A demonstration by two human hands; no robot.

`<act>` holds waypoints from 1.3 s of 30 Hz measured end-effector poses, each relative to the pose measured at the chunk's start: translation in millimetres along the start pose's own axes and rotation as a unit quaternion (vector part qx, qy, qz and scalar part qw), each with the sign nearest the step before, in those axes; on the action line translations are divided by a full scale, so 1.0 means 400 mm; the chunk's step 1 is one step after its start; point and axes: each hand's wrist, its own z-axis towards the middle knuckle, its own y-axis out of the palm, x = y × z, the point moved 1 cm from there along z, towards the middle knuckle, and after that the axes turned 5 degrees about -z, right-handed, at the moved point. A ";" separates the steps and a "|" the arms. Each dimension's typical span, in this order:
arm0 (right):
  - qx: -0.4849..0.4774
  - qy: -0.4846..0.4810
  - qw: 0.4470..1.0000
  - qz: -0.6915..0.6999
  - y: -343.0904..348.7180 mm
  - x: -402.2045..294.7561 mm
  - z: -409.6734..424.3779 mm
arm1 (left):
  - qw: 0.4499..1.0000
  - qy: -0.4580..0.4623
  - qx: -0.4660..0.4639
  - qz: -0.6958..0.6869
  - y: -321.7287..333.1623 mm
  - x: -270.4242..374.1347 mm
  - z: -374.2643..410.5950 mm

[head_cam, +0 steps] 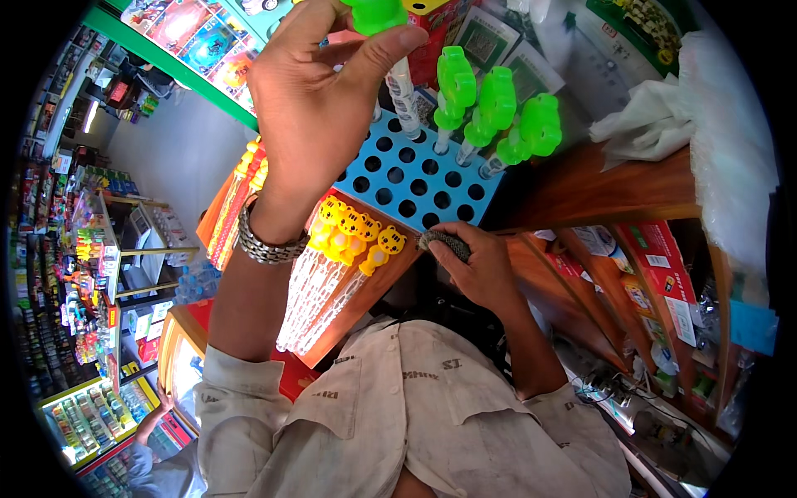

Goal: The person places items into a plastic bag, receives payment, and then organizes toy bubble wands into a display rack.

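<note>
My left hand (317, 112), a metal watch (264, 239) on its wrist, grips a clear-stemmed stick with a green plastic top (377, 15), partly cut off by the upper edge. The stem (405, 103) slants down to the blue holder board (401, 215) with rows of round holes; whether its tip sits in a hole I cannot tell. Three similar green-topped sticks (495, 103) stand along the board's far right side. Near the board's front corner, my right hand (482, 264) holds a bunched grey-green cloth (445, 243).
Several yellow tiger-topped clear sticks (352, 230) lie on the wooden counter (339, 317) beside the board. White plastic bags (654, 118) hang over the wooden shelf at right. A wire-frame display rack (152, 252) stands at left. Another person's arm (152, 414) shows lower left.
</note>
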 end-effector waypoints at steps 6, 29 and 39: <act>-0.017 0.015 1.000 0.015 0.004 0.013 0.006 | 0.994 -0.094 0.021 -0.057 0.058 0.036 0.011; -0.015 0.008 1.000 0.005 -0.006 -0.005 0.012 | 0.964 -0.257 -0.068 0.009 0.081 -0.134 -0.141; -0.018 -0.001 1.000 0.012 -0.002 -0.001 0.004 | 0.962 -0.239 -0.134 0.008 0.065 -0.174 -0.172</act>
